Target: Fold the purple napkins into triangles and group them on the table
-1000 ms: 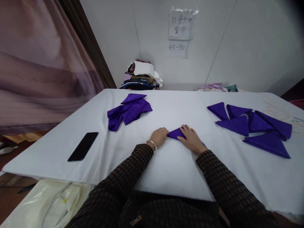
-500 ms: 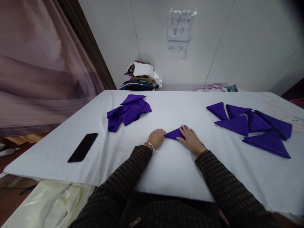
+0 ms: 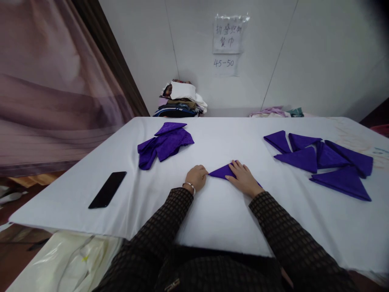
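A purple cloth napkin (image 3: 220, 172), folded into a triangle, lies on the white-covered table before me. My left hand (image 3: 197, 177), wearing a bracelet, has its fingers closed at the napkin's pointed left corner. Across the napkin's right part my right hand (image 3: 242, 178) lies flat, fingers stretched out, hiding much of the cloth. Farther back on the left is a loose heap of purple napkins (image 3: 170, 142). On the right, several purple napkins folded into triangles (image 3: 298, 160) lie close together, some overlapping.
A black phone (image 3: 107, 190) lies on the table (image 3: 219, 221) at the left. Behind the far edge are a stack of folded clothes (image 3: 180, 99) and more cloth (image 3: 273, 112). Handwritten paper signs (image 3: 227, 40) hang on the wall. A curtain (image 3: 57, 89) hangs at left.
My left hand has shifted slightly left, uncovering more of the napkin's pointed corner. My right hand stays flat on the cloth. The view has tilted very slightly.
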`<state>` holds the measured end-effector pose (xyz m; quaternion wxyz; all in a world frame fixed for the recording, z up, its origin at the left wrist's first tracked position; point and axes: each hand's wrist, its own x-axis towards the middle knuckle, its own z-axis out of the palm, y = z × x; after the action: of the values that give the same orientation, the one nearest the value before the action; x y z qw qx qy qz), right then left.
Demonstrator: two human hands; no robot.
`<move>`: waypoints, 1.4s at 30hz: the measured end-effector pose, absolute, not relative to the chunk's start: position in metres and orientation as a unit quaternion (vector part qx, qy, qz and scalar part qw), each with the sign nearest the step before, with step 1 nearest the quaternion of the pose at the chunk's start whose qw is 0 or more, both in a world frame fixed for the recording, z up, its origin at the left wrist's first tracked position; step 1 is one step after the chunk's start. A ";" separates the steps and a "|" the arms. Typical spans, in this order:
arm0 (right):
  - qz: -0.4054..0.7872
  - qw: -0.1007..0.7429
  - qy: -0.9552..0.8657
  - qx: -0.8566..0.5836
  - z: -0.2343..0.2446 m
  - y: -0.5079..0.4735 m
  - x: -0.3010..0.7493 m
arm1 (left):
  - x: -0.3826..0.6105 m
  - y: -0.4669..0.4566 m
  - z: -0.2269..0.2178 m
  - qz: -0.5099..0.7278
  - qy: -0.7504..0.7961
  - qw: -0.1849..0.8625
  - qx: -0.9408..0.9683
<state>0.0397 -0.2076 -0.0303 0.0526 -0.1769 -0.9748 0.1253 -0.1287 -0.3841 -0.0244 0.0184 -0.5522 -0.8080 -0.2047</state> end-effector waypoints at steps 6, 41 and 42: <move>0.121 0.052 -0.975 -0.179 -0.031 -0.208 0.039 | -0.123 -0.381 -0.024 -0.308 -0.815 0.018 -0.491; 0.095 0.055 -0.981 -0.157 -0.028 -0.210 0.040 | -0.073 -0.326 -0.027 -0.140 -0.761 -0.078 -0.629; 0.092 0.057 -0.982 -0.155 -0.028 -0.210 0.042 | -0.072 -0.326 -0.026 -0.136 -0.762 -0.077 -0.628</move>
<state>0.0416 -0.2098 -0.0282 0.0570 -0.1553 -0.9819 0.0918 -0.0721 -0.3260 -0.0262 -0.0770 -0.6285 -0.7619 -0.1365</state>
